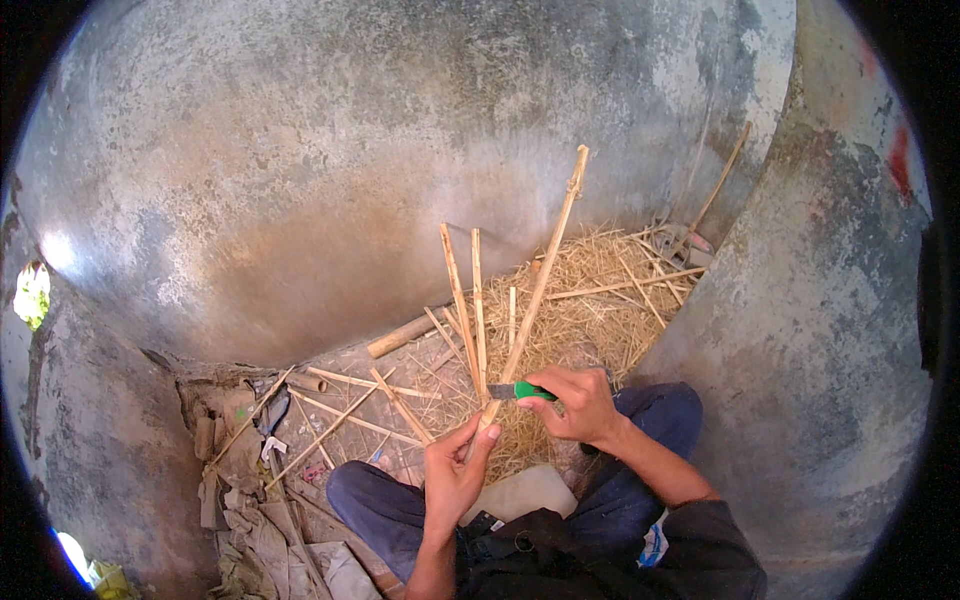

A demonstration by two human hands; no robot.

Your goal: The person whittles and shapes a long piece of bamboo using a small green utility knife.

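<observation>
My left hand (458,470) is closed around the lower end of a long bamboo strip (545,270), which slants up and away to the right, a knotty joint near its top. In my right hand (580,402) is a knife (530,391) with a green handle. Its short grey blade lies against or just over the strip, a little above my left fingers; exact contact cannot be told. Two more narrow strips (478,300) stand up just left of the held one; whether my left hand also grips them is hidden.
A heap of pale shavings (590,300) covers the floor ahead and right. Loose bamboo sticks (340,430) and a thicker bamboo pole (400,335) lie to the left. Crumpled cloths (270,540) sit at lower left. Stained grey walls (350,150) stand close around.
</observation>
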